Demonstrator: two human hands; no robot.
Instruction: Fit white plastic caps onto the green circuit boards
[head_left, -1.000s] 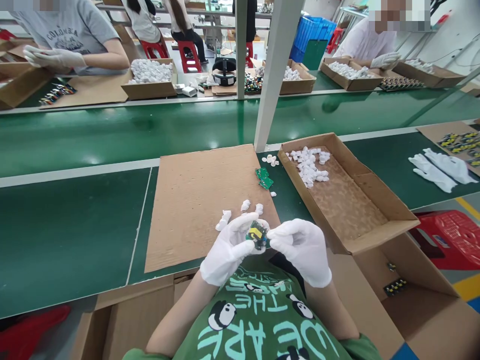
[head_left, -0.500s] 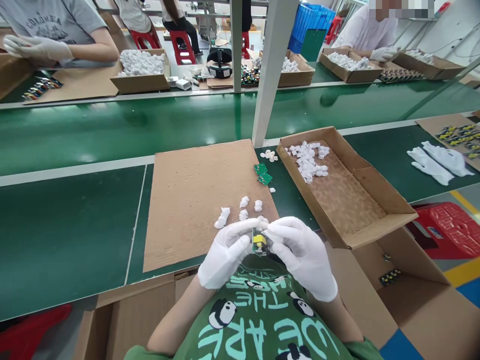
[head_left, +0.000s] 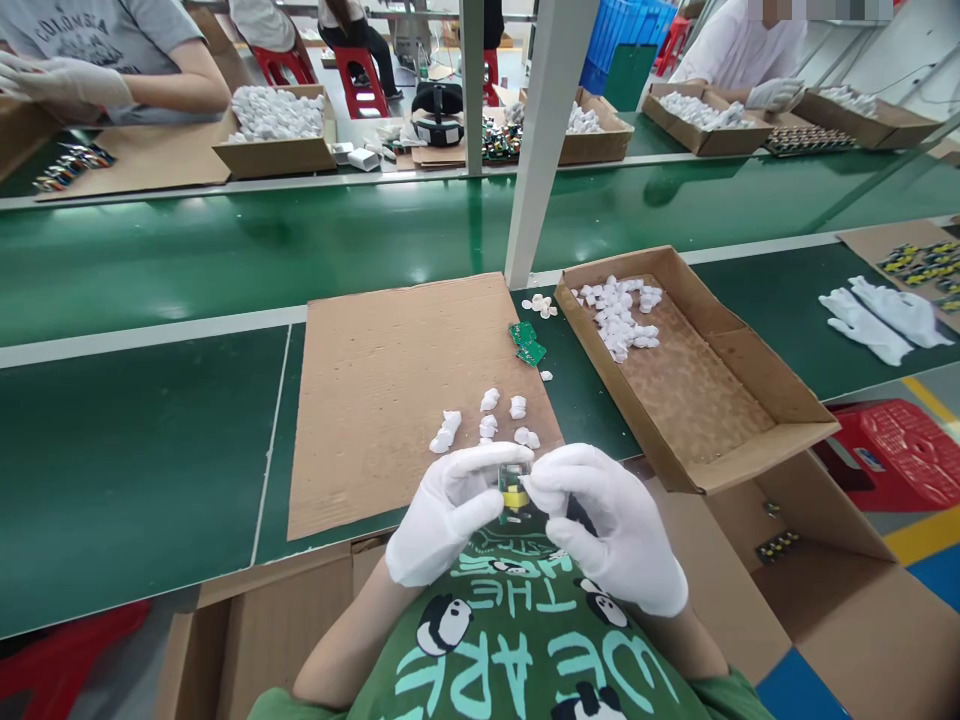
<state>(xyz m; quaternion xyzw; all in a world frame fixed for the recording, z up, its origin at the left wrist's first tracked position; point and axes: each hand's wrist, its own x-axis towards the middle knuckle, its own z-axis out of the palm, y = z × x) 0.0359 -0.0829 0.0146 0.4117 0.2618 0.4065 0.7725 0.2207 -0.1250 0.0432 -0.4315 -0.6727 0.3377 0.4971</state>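
Note:
My left hand [head_left: 454, 510], in a white glove, pinches a small circuit board [head_left: 514, 490] with a yellow block-shaped component, held upright in front of my chest. My right hand [head_left: 604, 520], also gloved, has its thumb apart from its bent forefinger, whose tip is at the board's right side. Whatever lies between those right fingertips is too small to make out. Just beyond my hands, several small white plastic pieces [head_left: 446, 432] lie on a flat cardboard sheet [head_left: 390, 390]. Two or more green boards [head_left: 527, 343] lie at the sheet's right edge.
An open cardboard box [head_left: 727, 400] with white pieces [head_left: 619, 315] stands to the right. Beyond it lie white gloves [head_left: 885, 315]. A white metal post [head_left: 534, 140] rises behind the sheet, before a green conveyor belt [head_left: 337, 240]. Gloved co-workers sit across it.
My right hand has shifted slightly right and down, its thumb now farther from the board. The board shows more plainly in my left hand. The view has tilted a little.

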